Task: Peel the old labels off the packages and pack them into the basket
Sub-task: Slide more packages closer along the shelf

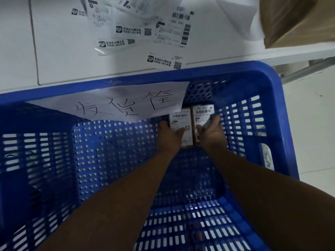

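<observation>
Both arms reached deep into the blue basket (272,84). The left hand (169,135) gripped the left package (180,120), thumb laid across its face; the right hand (213,132) clasped the right package (202,113). Best to seat them flat, side by side, tight in the far corner. Beyond, peeled labels (145,31) littered the tabletop (63,51).

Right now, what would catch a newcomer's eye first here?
A big blue basket fills the view, with a handwritten paper sign draped over its far rim. Deep inside, the left hand and right hand set down two labelled packages. Peeled labels litter the white surface beyond.
</observation>
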`<state>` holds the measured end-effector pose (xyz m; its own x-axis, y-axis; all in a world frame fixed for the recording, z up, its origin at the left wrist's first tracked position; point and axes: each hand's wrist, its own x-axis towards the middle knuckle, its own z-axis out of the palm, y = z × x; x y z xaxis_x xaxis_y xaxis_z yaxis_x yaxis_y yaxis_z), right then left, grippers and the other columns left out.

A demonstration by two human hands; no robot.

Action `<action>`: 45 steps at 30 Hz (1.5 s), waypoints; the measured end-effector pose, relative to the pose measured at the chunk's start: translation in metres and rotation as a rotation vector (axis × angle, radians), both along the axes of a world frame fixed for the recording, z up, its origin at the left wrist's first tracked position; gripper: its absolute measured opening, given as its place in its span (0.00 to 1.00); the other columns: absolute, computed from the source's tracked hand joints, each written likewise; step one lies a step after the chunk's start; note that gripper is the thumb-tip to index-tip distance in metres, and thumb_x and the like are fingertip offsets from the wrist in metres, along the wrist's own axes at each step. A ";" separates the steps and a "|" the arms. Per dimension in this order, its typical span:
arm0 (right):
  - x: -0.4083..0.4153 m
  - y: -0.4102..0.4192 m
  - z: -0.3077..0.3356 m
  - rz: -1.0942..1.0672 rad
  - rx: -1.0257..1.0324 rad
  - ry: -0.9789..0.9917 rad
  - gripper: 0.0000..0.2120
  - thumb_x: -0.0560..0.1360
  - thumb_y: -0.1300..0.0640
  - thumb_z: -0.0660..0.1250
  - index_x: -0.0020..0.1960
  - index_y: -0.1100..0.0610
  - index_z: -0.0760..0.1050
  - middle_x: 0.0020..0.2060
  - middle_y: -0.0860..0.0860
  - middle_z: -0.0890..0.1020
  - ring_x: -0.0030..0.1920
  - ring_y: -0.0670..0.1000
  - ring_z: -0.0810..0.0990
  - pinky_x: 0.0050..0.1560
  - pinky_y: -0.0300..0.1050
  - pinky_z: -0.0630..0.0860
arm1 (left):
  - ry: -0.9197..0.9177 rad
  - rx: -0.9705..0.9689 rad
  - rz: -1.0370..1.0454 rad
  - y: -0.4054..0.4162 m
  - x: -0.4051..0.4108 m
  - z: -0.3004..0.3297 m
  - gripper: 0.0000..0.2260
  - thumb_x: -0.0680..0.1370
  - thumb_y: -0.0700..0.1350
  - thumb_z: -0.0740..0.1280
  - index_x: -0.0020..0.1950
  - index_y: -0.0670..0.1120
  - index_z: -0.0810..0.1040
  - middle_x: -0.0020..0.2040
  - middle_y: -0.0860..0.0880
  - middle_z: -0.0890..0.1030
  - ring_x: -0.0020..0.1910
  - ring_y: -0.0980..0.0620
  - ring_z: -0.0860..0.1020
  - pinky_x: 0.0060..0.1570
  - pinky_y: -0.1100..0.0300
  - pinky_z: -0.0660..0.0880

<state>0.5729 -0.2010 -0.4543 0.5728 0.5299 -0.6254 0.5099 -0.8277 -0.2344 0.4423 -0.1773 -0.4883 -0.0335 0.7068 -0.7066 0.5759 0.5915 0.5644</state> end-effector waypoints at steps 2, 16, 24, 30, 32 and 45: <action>-0.001 0.000 0.009 0.123 -0.072 -0.038 0.35 0.82 0.47 0.63 0.80 0.59 0.49 0.73 0.64 0.65 0.70 0.65 0.70 0.67 0.62 0.73 | -0.056 -0.041 -0.001 0.002 -0.006 0.009 0.21 0.82 0.47 0.69 0.69 0.42 0.65 0.64 0.44 0.78 0.54 0.48 0.80 0.44 0.56 0.81; -0.020 -0.025 0.174 0.647 -0.002 -0.005 0.23 0.83 0.54 0.61 0.76 0.62 0.65 0.73 0.58 0.70 0.72 0.59 0.69 0.70 0.48 0.66 | -0.024 0.079 -0.637 -0.021 -0.095 0.182 0.26 0.81 0.54 0.69 0.76 0.49 0.68 0.70 0.52 0.73 0.66 0.52 0.74 0.59 0.65 0.70; -0.098 -0.018 0.302 1.046 0.279 -0.048 0.28 0.84 0.47 0.60 0.81 0.53 0.58 0.79 0.49 0.63 0.77 0.52 0.63 0.74 0.45 0.63 | 0.331 0.502 -0.837 -0.031 -0.206 0.318 0.28 0.80 0.62 0.61 0.78 0.52 0.66 0.73 0.53 0.72 0.70 0.49 0.71 0.69 0.52 0.69; -0.204 0.056 0.351 1.208 0.442 -0.038 0.28 0.84 0.46 0.59 0.81 0.54 0.60 0.79 0.51 0.64 0.77 0.53 0.63 0.73 0.45 0.61 | 0.533 0.661 -0.645 0.015 -0.300 0.392 0.30 0.80 0.64 0.59 0.78 0.52 0.65 0.76 0.51 0.69 0.73 0.49 0.67 0.73 0.50 0.65; -0.243 0.090 0.357 1.208 0.499 -0.026 0.28 0.84 0.45 0.60 0.80 0.54 0.61 0.78 0.52 0.66 0.76 0.53 0.65 0.72 0.46 0.64 | 0.593 0.718 -0.571 0.039 -0.331 0.405 0.31 0.80 0.65 0.59 0.79 0.52 0.63 0.78 0.51 0.67 0.75 0.48 0.65 0.74 0.49 0.64; -0.441 0.271 0.363 0.843 0.605 0.066 0.44 0.75 0.28 0.60 0.82 0.46 0.47 0.82 0.55 0.48 0.78 0.64 0.61 0.75 0.58 0.64 | 0.882 0.641 -0.025 0.225 -0.509 0.403 0.38 0.75 0.77 0.42 0.83 0.62 0.45 0.84 0.42 0.50 0.82 0.38 0.51 0.79 0.40 0.52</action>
